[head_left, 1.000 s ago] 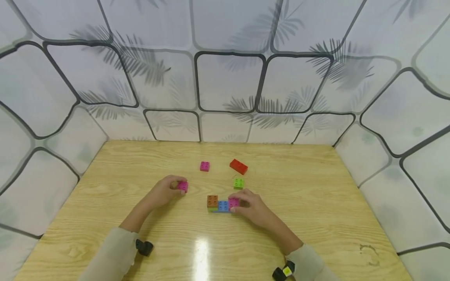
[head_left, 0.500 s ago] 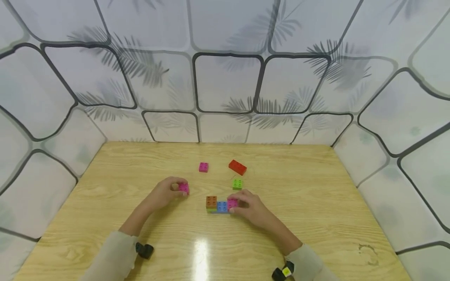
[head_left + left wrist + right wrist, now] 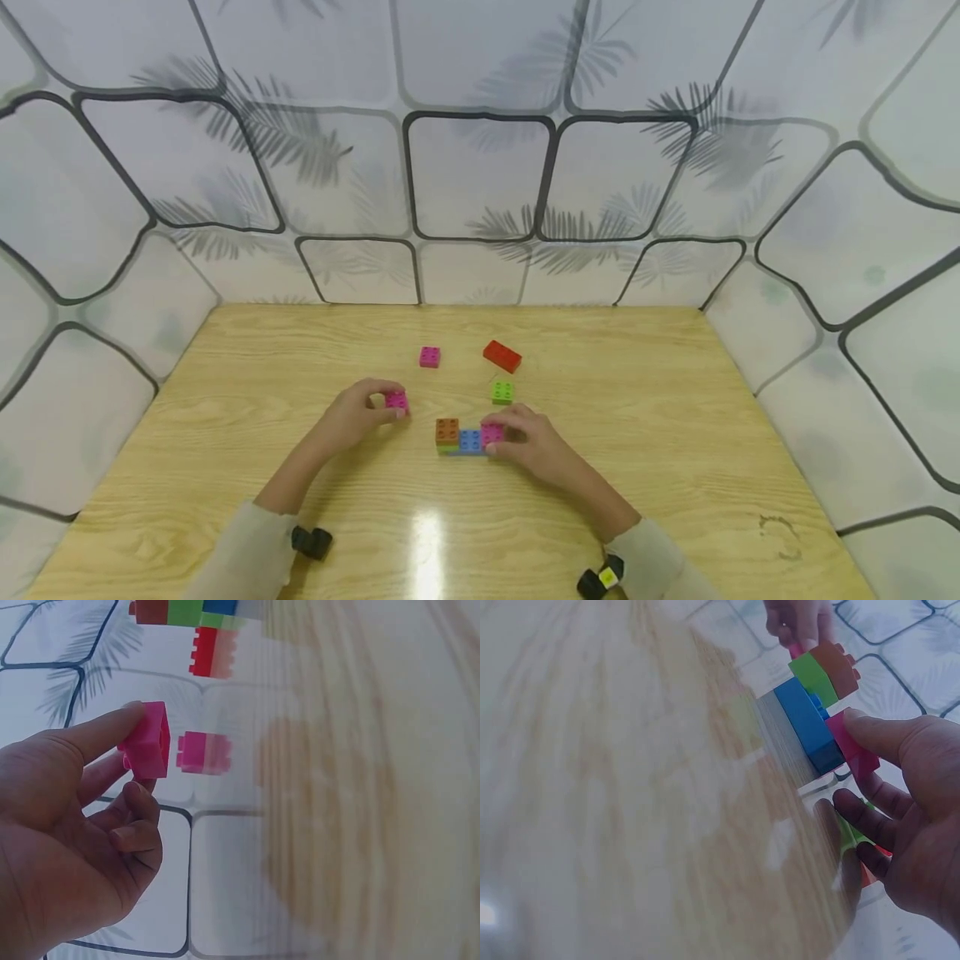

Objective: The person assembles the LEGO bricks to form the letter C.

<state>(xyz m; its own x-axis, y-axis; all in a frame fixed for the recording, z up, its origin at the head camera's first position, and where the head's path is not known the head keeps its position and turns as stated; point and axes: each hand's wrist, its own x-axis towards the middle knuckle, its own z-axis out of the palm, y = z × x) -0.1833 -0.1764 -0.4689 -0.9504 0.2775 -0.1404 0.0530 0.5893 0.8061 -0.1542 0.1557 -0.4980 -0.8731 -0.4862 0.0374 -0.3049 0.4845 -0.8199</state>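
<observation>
My left hand (image 3: 358, 421) pinches a small pink brick (image 3: 397, 402) between thumb and fingers; in the left wrist view this pink brick (image 3: 153, 741) is tilted and held in the air. To its right lies a long blue brick (image 3: 470, 442). On the blue brick's left end sit a green brick (image 3: 814, 679) and, above it, an orange-brown brick (image 3: 447, 430). My right hand (image 3: 536, 446) pinches another pink brick (image 3: 491, 433) at the blue brick's right end. Whether that one is fully pressed down, I cannot tell.
Behind the hands, on the wooden table (image 3: 637, 375), lie a loose pink brick (image 3: 430, 357), a long red brick (image 3: 502, 356) and a light green brick (image 3: 502, 392). A patterned white wall (image 3: 480, 271) closes off the back and both sides.
My left hand has moved a little to the right with its pink brick, nearer to the blue brick. My right hand keeps its place on its pink brick. The head view has shifted slightly.
</observation>
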